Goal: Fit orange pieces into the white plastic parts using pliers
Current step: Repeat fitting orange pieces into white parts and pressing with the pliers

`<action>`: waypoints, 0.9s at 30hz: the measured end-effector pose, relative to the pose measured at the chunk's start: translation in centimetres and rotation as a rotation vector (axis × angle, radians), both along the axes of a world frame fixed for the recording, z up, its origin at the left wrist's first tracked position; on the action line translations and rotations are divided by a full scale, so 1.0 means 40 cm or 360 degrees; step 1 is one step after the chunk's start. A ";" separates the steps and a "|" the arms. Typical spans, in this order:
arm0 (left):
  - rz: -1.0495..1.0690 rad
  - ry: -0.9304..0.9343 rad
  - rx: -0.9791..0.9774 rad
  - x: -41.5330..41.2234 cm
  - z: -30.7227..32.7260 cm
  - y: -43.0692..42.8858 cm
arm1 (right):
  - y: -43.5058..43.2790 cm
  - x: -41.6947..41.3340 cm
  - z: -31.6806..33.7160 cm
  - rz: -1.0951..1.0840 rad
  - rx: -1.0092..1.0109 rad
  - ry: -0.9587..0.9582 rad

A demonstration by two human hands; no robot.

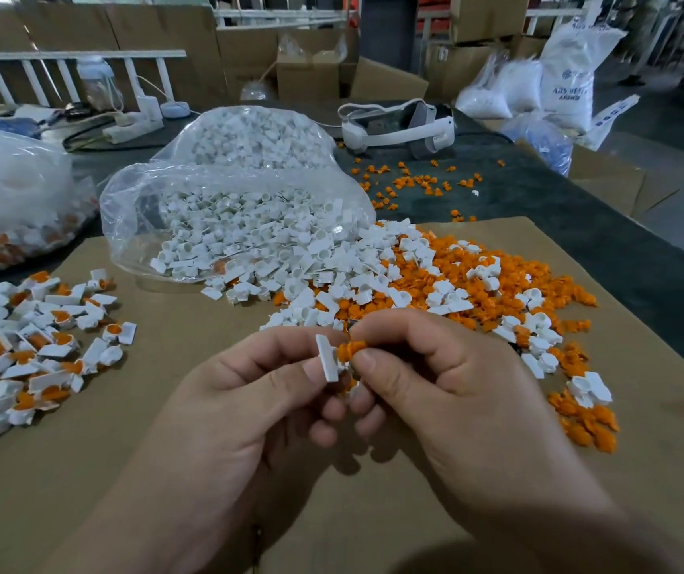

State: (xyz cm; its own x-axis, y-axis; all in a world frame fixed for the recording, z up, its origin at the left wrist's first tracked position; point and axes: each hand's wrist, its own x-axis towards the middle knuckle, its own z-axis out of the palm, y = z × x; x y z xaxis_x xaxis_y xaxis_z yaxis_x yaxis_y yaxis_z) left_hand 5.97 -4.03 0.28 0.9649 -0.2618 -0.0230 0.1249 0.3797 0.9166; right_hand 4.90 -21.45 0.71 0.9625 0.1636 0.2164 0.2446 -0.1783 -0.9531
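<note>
You work over a brown cardboard sheet laid on a dark table cover. At 12 o'clock from your hands a clear bag lies on its side. White parts spill from its mouth into a mixed heap of white and orange pieces that spreads toward 2 o'clock. At 9 o'clock sits a pile of fitted parts, white with orange showing in them. Behind it, at 10 o'clock, a second clear bag holds more. Loose orange pieces dot the dark cover at 1 o'clock, and beyond them lies a white headset. Cardboard boxes and white sacks line the back of the room.

Your left hand pinches a white part between thumb and forefinger, low in the middle of the view, above the cardboard. Its flat tab stands almost upright, with the long axis running from 11 to 5 o'clock. Your right hand pinches an orange piece between thumb and forefinger, the other fingers curled under. The piece lies crosswise to the tab, long axis from 9 to 3 o'clock, its 9 o'clock end touching the white part.
</note>
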 end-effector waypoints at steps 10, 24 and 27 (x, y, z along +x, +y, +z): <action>0.0069 -0.0129 0.0146 -0.008 0.000 -0.009 | 0.001 -0.011 0.020 -0.0052 -0.0417 -0.0155; 0.0305 -0.0411 0.0962 -0.018 -0.016 -0.010 | 0.012 -0.014 0.050 -0.0023 -0.1293 -0.0615; 0.0318 -0.0410 0.1008 -0.017 -0.020 -0.004 | 0.012 -0.014 0.052 0.0034 -0.1303 -0.0623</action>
